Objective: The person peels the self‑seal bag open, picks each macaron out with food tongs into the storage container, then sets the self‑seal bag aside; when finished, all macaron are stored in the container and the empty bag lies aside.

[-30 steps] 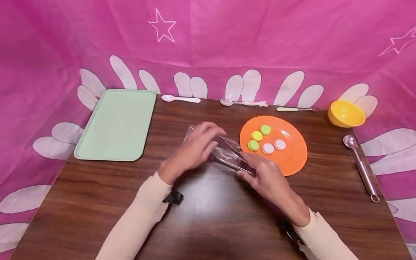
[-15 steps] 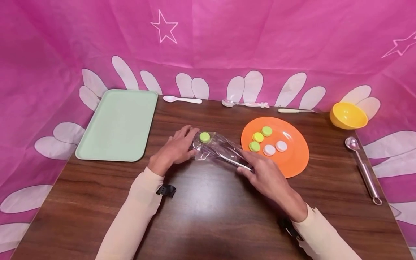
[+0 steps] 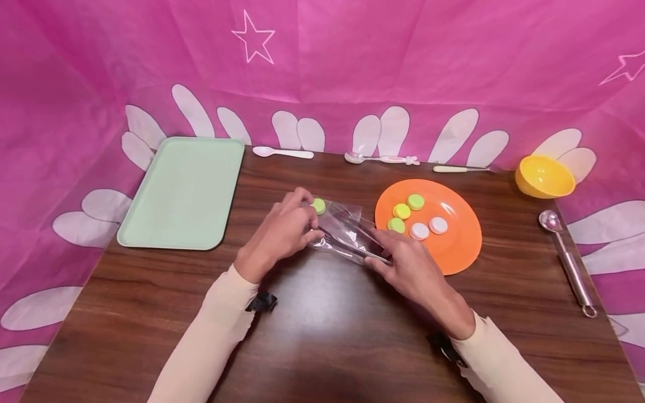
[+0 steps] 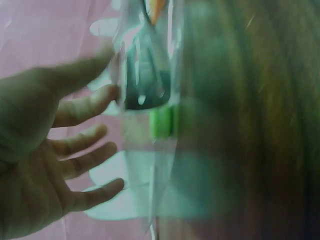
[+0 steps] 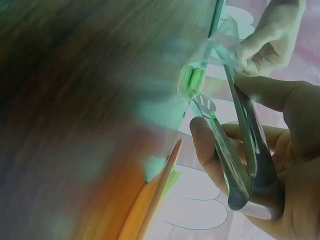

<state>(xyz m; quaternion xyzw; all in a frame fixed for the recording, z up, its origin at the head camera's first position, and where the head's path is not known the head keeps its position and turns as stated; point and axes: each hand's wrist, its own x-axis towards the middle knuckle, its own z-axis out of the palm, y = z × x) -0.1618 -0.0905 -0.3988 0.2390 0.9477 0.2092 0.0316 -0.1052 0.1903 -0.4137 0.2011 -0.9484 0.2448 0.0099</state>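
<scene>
My right hand [image 3: 410, 268] grips metal tongs [image 5: 252, 135], the thumb on one arm and fingers on the other, with the jaws apart. The slotted heads of the tongs lie inside a clear plastic bag [image 3: 347, 224]. A green macaron [image 3: 318, 206] is at the bag's left end, just past the tong heads in the left wrist view. My left hand [image 3: 282, 229] is at that same end, partly covering the macaron in the head view. In the left wrist view its fingers are spread, with thumb and fingertips right at the bag's edge.
Right of the bag, an orange plate [image 3: 453, 246] bears several green, yellow and white macarons. A pale green tray [image 3: 186, 190] lies at left. Along the back are a white spoon [image 3: 283, 152], another spoon [image 3: 380, 159] and a fork [image 3: 461, 169]. A yellow bowl [image 3: 544, 178] and metal scoop [image 3: 569, 263] are at right.
The left hand first drew back left, uncovering the green macaron in the bag, then came right again over the bag's end. The right hand keeps its grip on the tongs, nearly still.
</scene>
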